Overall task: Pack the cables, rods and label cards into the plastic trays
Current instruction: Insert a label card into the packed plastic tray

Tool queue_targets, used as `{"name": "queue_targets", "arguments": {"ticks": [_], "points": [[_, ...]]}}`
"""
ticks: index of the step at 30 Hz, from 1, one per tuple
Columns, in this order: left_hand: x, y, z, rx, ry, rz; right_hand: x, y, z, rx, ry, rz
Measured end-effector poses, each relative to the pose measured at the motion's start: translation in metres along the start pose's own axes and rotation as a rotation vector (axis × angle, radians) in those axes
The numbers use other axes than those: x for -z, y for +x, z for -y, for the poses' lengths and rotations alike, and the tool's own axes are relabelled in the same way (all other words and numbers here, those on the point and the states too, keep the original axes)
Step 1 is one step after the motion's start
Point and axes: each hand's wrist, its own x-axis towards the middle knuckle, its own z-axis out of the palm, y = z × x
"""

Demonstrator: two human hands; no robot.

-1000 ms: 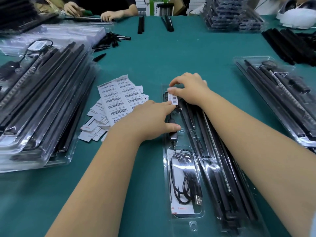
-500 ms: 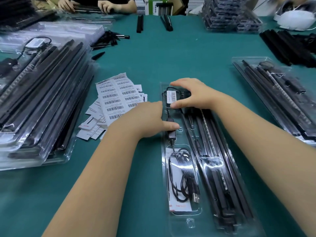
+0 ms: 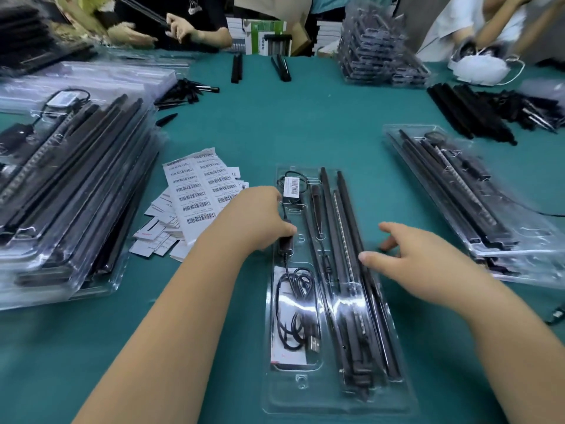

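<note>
A clear plastic tray (image 3: 308, 405) lies lengthwise before me on the green table. It holds black rods (image 3: 345, 228), a coiled black cable (image 3: 295, 313) over a white card, and a small barcode label (image 3: 293, 186) at its far left corner. My left hand (image 3: 261, 217) rests on the tray's left edge, thumb pressing the cable's inline box (image 3: 286, 244). My right hand (image 3: 412, 255) hovers at the tray's right edge, fingers spread and holding nothing. Barcode label sheets and cards (image 3: 195, 191) lie left of the tray.
A tall stack of filled trays (image 3: 70, 191) stands on the left. Another filled tray (image 3: 470, 197) lies on the right. Loose black rods (image 3: 467, 114) and stacked trays (image 3: 379, 56) sit at the back, where other people's hands (image 3: 180, 27) work.
My right hand let go of the barcode label at the tray's far end and drew back to the right edge. The label now lies in the tray. My left hand stayed put.
</note>
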Motion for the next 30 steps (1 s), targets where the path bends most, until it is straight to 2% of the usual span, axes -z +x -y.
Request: {"name": "queue_targets", "arguments": {"ticks": [4, 9, 11, 13, 15, 18, 21, 25, 28, 30], "points": [[0.0, -0.003, -0.001, 0.07, -0.216, 0.026, 0.0, -0.01, 0.005, -0.001, 0.53, 0.038], [-0.002, -0.008, 0.002, 0.095, -0.233, -0.048, -0.004, -0.007, 0.013, -0.058, 1.222, -0.037], [-0.003, -0.013, 0.004, 0.094, -0.264, -0.091, -0.008, -0.004, 0.02, -0.135, 1.384, -0.104], [-0.005, -0.02, 0.005, 0.1, -0.31, -0.136, -0.012, -0.001, 0.028, -0.171, 1.389, -0.123], [-0.009, -0.029, 0.006, 0.088, -0.316, -0.177, -0.017, -0.001, 0.032, -0.144, 1.231, -0.098], [-0.018, -0.044, 0.009, 0.052, -0.351, -0.22, -0.023, 0.0, 0.03, -0.078, 1.031, -0.167], [-0.025, -0.06, 0.009, 0.042, -0.476, -0.197, -0.023, 0.0, 0.03, -0.078, 1.091, -0.185], [-0.025, -0.084, 0.009, 0.133, -0.587, -0.132, -0.018, 0.0, 0.033, -0.084, 1.198, -0.262], [-0.016, -0.102, 0.006, 0.165, -0.93, -0.026, -0.008, 0.0, 0.047, -0.049, 1.188, -0.353], [-0.002, -0.112, 0.006, 0.164, -1.099, -0.105, -0.004, -0.004, 0.064, -0.003, 1.143, -0.411]]}}
